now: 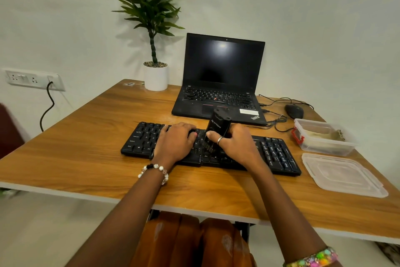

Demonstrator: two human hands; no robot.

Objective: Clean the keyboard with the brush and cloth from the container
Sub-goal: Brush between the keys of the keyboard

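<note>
A black keyboard (275, 154) lies across the wooden desk in front of me. My right hand (237, 144) grips a black brush (217, 127) by its body, bristles down on the keys near the keyboard's middle. My left hand (175, 141) rests flat on the left half of the keyboard, fingers spread over the keys. The clear plastic container (322, 145) with red clips stands to the right of the keyboard, with a pale cloth (320, 134) inside it.
The container's clear lid (344, 174) lies near the desk's right front edge. An open black laptop (220, 84), a black mouse (294, 110) with trailing cables, and a potted plant (155, 76) stand behind the keyboard. A wall socket (32, 79) is at the left.
</note>
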